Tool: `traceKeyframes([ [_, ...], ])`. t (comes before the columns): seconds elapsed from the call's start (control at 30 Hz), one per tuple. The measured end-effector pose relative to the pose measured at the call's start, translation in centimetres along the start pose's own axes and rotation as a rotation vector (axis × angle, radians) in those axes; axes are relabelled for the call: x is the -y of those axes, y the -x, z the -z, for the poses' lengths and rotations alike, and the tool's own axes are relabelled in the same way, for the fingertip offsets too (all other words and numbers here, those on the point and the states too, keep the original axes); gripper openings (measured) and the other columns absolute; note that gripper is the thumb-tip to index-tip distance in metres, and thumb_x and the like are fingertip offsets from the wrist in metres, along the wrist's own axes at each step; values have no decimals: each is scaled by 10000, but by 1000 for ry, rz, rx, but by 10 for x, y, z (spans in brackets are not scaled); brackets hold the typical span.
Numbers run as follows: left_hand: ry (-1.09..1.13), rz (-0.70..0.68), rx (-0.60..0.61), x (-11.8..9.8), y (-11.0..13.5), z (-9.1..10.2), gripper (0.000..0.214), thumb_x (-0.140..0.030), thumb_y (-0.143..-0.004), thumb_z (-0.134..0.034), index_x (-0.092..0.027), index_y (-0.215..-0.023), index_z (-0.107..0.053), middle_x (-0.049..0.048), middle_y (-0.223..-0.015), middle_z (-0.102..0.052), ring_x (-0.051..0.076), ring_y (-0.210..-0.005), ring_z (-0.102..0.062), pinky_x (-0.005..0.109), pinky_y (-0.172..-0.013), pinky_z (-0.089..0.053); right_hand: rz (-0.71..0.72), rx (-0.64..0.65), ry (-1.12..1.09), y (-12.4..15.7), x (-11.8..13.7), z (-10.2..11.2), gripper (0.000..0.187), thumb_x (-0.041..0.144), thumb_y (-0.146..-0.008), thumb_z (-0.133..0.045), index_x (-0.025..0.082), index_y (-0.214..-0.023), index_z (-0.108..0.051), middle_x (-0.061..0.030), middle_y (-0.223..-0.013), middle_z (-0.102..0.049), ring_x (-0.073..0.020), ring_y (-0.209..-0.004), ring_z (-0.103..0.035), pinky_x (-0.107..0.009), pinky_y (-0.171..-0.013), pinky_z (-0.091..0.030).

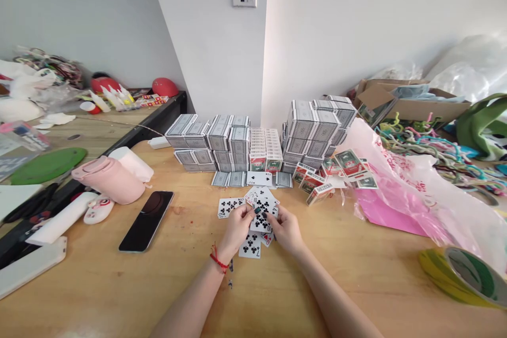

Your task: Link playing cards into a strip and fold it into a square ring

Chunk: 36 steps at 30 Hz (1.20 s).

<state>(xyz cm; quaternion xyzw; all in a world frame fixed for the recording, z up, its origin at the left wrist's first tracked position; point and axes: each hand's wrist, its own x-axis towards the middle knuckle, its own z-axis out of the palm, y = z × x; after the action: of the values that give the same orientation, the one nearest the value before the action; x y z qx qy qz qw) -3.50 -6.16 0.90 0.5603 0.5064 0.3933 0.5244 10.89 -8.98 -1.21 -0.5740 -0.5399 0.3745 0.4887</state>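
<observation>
My left hand and my right hand are both closed on a fan of playing cards, held above the middle of the table. A ten of clubs faces me at the front, with both thumbs on the cards. Under and beside the fan, a nine of clubs lies to the left and a seven of clubs lies nearer to me. Part of a red-suited card shows below my right fingers. Beyond the fan lies a two of spades, between face-down grey cards.
Stacks of grey-backed card decks stand along the wall, with card boxes between them. Loose boxes and pink plastic lie right. A phone and pink pouch are left; a tape roll sits front right.
</observation>
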Motion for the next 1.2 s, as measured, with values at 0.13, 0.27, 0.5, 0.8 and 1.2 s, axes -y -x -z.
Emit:
traceKeyframes([
  [0.13,-148,-157,-86,0,5,-6,231,-331,-788,-435,-188,-620,-366,-49,-563,-334,95,-521,-322,217,-510,-293,-9,7,-23,2,2,-3,273,425,-756,-520,156,-711,-519,19,-556,-484,-95,-485,-384,-199,-437,-329],
  [0.27,-240,-233,-132,-2,9,-8,246,-324,-833,-365,-202,-626,-316,-45,-575,-331,102,-518,-331,221,-512,-285,-34,28,-137,3,7,-5,281,440,-754,-528,163,-719,-502,29,-548,-476,-90,-466,-379,-201,-430,-335],
  [0.5,-334,-239,-123,-2,10,-8,299,-357,-848,-334,-195,-598,-364,-50,-490,-323,98,-460,-303,230,-467,-237,-159,81,-301,0,10,-6,363,510,-692,-584,159,-735,-500,64,-456,-427,-66,-358,-333,-191,-340,-265],
  [0.8,17,-99,38,-10,4,-1,333,-413,-769,-471,-174,-553,-384,-45,-518,-344,87,-503,-324,213,-485,-274,-197,86,-398,-4,17,1,362,499,-672,-613,152,-717,-520,62,-470,-428,-53,-374,-325,-180,-342,-240],
  [1.2,149,3,-21,-1,-2,1,337,-426,-720,-536,-163,-551,-411,-51,-512,-341,70,-475,-321,195,-460,-279,-178,87,-345,-4,6,-1,390,509,-657,-612,140,-766,-546,-12,-603,-573,-107,-486,-471,-203,-419,-359],
])
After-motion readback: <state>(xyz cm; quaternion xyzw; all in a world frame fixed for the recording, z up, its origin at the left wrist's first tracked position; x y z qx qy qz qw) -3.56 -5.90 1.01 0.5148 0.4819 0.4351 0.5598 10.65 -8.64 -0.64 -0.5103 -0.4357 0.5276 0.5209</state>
